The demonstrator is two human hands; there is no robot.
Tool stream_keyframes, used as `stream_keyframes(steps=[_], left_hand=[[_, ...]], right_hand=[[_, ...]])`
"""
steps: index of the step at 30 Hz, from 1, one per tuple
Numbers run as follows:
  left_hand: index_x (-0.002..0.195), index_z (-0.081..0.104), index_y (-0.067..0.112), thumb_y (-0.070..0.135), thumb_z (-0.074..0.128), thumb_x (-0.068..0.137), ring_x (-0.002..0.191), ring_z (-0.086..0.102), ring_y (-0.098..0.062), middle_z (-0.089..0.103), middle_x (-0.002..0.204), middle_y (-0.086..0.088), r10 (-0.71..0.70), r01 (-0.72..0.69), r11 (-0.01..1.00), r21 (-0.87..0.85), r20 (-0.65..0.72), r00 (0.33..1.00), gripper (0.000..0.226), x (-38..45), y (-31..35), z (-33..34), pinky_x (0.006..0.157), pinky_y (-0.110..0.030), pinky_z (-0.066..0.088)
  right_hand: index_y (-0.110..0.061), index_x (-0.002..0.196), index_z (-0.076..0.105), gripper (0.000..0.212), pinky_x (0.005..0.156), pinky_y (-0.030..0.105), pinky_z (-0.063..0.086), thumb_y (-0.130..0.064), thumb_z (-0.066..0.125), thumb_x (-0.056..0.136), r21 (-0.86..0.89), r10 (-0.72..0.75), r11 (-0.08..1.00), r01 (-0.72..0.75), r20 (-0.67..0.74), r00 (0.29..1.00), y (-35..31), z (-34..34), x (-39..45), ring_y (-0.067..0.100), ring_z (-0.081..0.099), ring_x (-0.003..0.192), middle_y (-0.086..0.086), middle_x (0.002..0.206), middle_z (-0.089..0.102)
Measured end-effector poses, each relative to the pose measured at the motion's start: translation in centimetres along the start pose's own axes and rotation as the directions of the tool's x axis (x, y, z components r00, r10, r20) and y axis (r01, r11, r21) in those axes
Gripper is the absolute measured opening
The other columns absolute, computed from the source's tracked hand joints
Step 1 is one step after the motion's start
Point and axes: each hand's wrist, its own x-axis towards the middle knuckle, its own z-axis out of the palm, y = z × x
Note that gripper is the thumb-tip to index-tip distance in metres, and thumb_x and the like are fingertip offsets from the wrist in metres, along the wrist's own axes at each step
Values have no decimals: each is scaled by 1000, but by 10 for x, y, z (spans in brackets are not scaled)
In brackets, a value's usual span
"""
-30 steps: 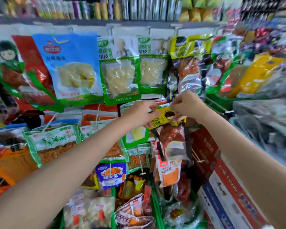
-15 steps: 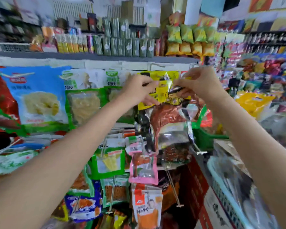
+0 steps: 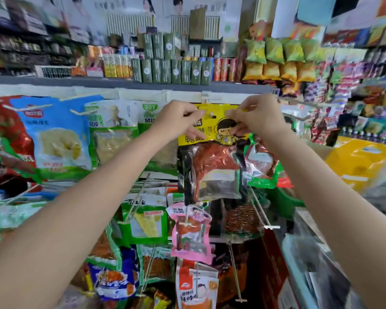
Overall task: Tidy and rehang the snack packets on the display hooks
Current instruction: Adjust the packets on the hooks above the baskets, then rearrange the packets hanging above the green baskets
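We hold a yellow-topped snack packet (image 3: 212, 152) up at the top row of the display, just under the grey shelf edge (image 3: 120, 84). Our left hand (image 3: 176, 121) pinches the packet's upper left corner, fingers curled round the yellow header, and our right hand (image 3: 257, 118) pinches the upper right corner the same way. The packet hangs upright between the two hands, its clear lower half showing reddish-brown meat. A small punched hole in the header sits between our fingertips; whether a hook passes through it we cannot tell. Just left of it hang green packets (image 3: 114, 134) and a large blue packet (image 3: 51, 134). Below it hang a pink packet (image 3: 191, 233) and an orange-and-white packet (image 3: 195, 288), with bare white hooks (image 3: 262, 212) jutting out beside them. Green boxes (image 3: 172, 71) stand on the shelf above.
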Motion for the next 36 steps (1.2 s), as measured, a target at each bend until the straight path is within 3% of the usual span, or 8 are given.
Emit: stream_keyframes(steps=[3,6,10,13,18,23,29,36], left_hand=[[117,55,8,13,49,94,81,69,-10,62,114,-12,81,-50,969,241,-118,990,24,7,-9,10,75,-34,55],[141,28,22,6,54,88,103,56,-11,24,149,-4,200,-144,864,483,-66,978,62,-1,-17,21,86,-15,39],[144,21,21,-3,50,86,84,54,-6,4,155,-1,291,-254,811,527,13,957,70,-22,-34,28,58,-7,41],[136,36,13,-1,49,85,86,54,-12,23,147,-6,379,-269,795,544,-100,920,55,-35,-52,25,70,-24,50],[121,49,3,-1,52,80,110,50,-25,45,125,-14,484,-338,733,590,-103,869,42,-57,-80,4,96,-35,44],[118,50,2,6,43,81,110,50,-25,47,120,-14,445,-287,738,611,-120,887,38,-81,-107,-48,93,-32,44],[118,48,8,6,44,81,102,54,-30,46,120,-13,361,-185,741,645,-151,920,37,-114,-155,-137,79,-32,44],[126,44,10,6,51,86,115,46,-26,41,129,-8,152,-1,781,624,-188,970,40,-135,-211,-230,94,-35,36]], right_hand=[[-14,64,51,26,68,42,59,0,61,83,-22,-27,999,25,-102,994,16,9,10,26,69,62,17,77,64],[-10,87,62,12,86,38,53,1,57,83,-142,-58,989,42,-111,992,31,16,14,28,67,91,15,97,66],[-3,116,48,31,82,29,44,0,51,86,-251,-159,963,94,-255,954,38,32,0,29,57,97,14,122,46],[3,102,49,23,68,25,42,5,42,80,-243,-417,907,344,-407,813,31,54,-21,14,45,78,18,110,43],[0,81,57,16,62,11,31,1,42,77,-232,-556,827,512,-192,809,27,106,-49,6,40,74,4,86,46],[0,75,61,18,61,22,35,2,43,74,-205,-518,841,501,-36,854,12,162,-49,18,50,71,10,78,59],[-2,77,64,23,59,5,35,-3,41,73,-182,-452,878,443,-9,892,-27,245,-51,12,47,64,10,80,61],[-4,102,64,23,83,35,47,1,48,85,-283,-203,921,266,234,951,-55,336,-64,28,60,92,14,106,63]])
